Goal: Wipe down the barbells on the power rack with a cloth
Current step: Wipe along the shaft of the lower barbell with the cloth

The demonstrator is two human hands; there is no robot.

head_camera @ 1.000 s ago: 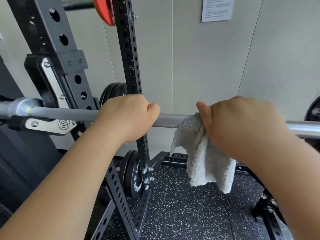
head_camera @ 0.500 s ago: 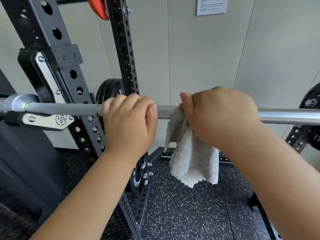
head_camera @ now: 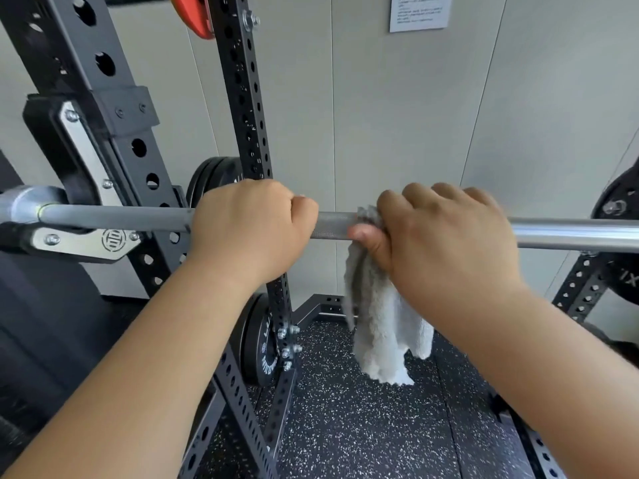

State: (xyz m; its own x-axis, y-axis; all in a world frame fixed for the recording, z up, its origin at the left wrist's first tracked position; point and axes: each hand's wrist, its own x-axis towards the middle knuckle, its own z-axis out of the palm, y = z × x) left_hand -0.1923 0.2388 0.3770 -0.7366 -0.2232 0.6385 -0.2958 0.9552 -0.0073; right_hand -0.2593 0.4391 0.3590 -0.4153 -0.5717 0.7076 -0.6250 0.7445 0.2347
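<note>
My left hand (head_camera: 249, 229) was curled round the barbell (head_camera: 332, 227), steadying it. Just beside it, my right hand (head_camera: 446, 243) gripped the cloth (head_camera: 383, 326) against the bar, the loose end hanging below. To wipe well, I judged, I should squeeze firmly and slide along the knurling without letting the bar roll in the J-hook (head_camera: 86, 236). Whether the cloth fully circled the bar, I couldn't tell. Behind stood the power rack (head_camera: 242, 98).
</note>
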